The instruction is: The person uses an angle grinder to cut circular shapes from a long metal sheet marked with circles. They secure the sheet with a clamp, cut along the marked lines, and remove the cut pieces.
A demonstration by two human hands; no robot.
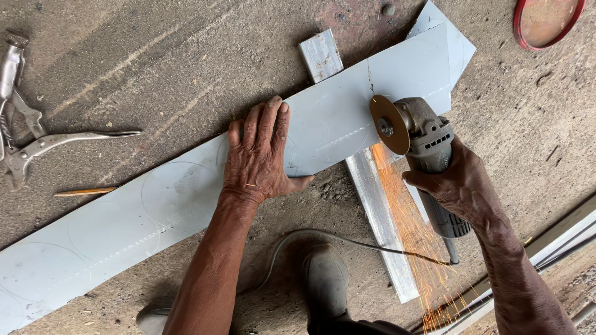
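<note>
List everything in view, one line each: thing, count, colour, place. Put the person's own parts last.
metal sheet: one, pale grey-blue, long strip lying slantwise on the ground, scribed circles on it
angle grinder: one, grey with a tan disc, on the sheet's right part, orange sparks streaming toward the bottom
metal bar: one, silvery, under the sheet, running up and down
locking pliers: at least one, silver, far left
pencil: one, orange, left of the sheet
round lid: one, red rim, top right corner
cable: one, grey, across the ground at the bottom
boot: one, dark grey, bottom centre
left hand: flat on the sheet
right hand: gripping the grinder
</note>
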